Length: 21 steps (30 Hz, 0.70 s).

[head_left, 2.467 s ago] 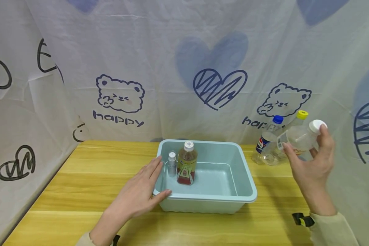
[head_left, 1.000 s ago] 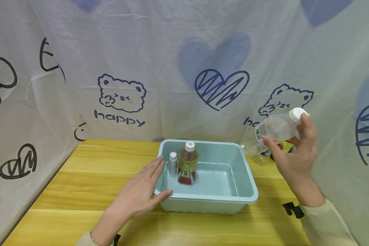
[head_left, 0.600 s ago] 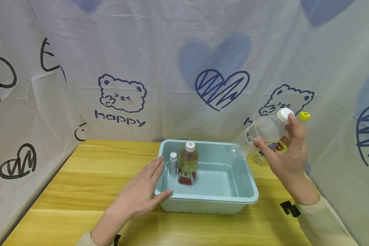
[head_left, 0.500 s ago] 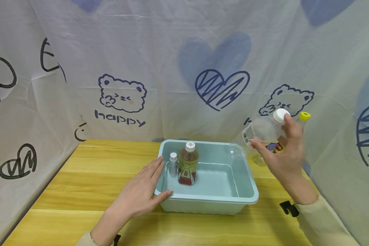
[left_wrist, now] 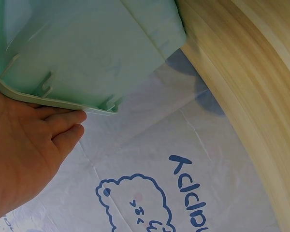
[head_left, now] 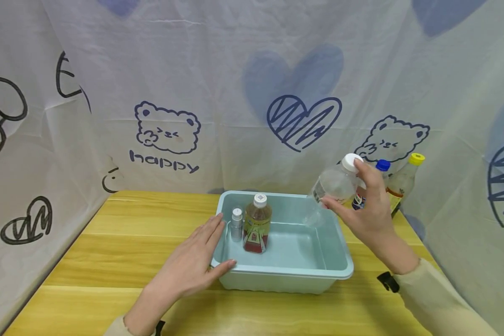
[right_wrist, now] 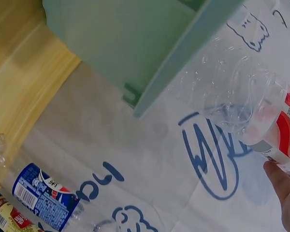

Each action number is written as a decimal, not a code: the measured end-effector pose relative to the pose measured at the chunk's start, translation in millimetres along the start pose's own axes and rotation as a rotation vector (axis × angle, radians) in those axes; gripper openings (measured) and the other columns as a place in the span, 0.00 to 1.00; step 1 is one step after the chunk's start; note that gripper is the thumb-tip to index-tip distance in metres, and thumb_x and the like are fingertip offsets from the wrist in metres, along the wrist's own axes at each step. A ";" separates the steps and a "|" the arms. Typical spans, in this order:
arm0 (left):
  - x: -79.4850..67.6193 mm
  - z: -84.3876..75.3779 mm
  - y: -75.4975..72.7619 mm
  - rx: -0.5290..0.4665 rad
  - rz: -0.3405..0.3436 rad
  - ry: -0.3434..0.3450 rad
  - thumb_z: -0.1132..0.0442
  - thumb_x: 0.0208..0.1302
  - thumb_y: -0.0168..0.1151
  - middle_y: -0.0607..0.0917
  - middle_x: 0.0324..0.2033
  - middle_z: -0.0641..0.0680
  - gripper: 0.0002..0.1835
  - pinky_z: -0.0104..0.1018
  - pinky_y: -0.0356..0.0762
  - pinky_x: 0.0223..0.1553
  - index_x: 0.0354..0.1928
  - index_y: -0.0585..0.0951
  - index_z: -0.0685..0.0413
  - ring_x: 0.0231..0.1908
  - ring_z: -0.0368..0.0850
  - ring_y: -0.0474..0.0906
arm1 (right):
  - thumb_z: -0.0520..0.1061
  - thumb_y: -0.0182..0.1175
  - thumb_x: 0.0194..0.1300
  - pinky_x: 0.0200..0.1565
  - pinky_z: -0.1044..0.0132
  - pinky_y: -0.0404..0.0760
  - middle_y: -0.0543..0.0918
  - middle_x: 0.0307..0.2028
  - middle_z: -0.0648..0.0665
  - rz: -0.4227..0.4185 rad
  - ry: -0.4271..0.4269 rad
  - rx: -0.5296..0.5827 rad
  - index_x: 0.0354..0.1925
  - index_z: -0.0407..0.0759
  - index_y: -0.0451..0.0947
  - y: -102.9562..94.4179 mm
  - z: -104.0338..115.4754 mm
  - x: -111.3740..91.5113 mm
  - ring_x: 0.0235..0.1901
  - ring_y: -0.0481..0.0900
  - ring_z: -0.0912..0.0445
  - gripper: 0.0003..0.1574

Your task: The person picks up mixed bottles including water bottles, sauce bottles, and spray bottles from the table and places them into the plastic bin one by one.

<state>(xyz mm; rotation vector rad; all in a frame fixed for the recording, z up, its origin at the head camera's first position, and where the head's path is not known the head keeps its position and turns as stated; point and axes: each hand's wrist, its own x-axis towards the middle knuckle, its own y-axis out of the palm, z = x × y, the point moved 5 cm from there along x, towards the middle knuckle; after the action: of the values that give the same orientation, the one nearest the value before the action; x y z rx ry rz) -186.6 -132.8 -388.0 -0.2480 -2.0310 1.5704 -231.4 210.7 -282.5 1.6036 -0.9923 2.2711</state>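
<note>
My right hand (head_left: 367, 205) grips a clear plastic bottle (head_left: 333, 186) with a white cap, tilted, cap end up toward the right. Its base hangs over the right part of the light blue plastic basin (head_left: 285, 269). In the right wrist view the same bottle (right_wrist: 232, 92) shows a red and white label, with a fingertip against it. My left hand (head_left: 189, 259) rests with extended fingers on the basin's left rim, thumb over the front edge. Inside the basin stand a drink bottle (head_left: 257, 228) with reddish liquid and a small white-capped bottle (head_left: 236, 225).
Behind my right hand stand a blue-capped Pepsi bottle (head_left: 383, 166) and a yellow-capped bottle (head_left: 403, 182) with dark contents. The wooden table (head_left: 109, 261) runs up to a printed cloth (head_left: 235, 93) at the back and sides.
My right hand has carried the white-capped bottle leftward from beside the other bottles to over the basin. The blue cap shows again behind it. My left hand stays on the rim.
</note>
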 end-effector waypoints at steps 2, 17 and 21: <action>-0.3 -0.2 -0.3 -0.002 0.000 0.000 0.29 0.74 0.48 0.56 0.81 0.62 0.50 0.54 0.60 0.77 0.79 0.60 0.65 0.80 0.57 0.53 | 0.70 0.66 0.65 0.58 0.81 0.76 0.71 0.66 0.30 0.026 -0.003 0.025 0.73 0.33 0.61 5.1 0.6 -0.8 0.58 0.76 0.44 0.57; -0.1 0.0 0.4 -0.005 0.000 -0.002 0.30 0.74 0.48 0.55 0.81 0.61 0.50 0.53 0.58 0.78 0.79 0.60 0.65 0.80 0.57 0.53 | 0.35 0.87 0.42 0.46 0.47 0.90 0.71 0.64 0.32 0.283 0.073 0.086 0.75 0.41 0.58 45.7 -8.2 -10.6 0.61 0.77 0.39 0.69; -0.3 -0.1 0.3 -0.005 -0.001 -0.001 0.29 0.74 0.48 0.55 0.81 0.61 0.50 0.54 0.59 0.77 0.79 0.60 0.65 0.79 0.58 0.53 | 0.36 0.86 0.43 0.48 0.45 0.90 0.70 0.64 0.32 0.339 0.102 0.109 0.74 0.42 0.56 54.7 -7.5 -11.1 0.61 0.77 0.37 0.68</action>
<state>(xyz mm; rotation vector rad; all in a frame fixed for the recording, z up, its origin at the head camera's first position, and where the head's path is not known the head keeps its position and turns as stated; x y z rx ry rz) -186.4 -132.8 -388.4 -0.2483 -2.0360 1.5650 -260.5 176.3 -316.3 1.4316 -1.2117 2.6403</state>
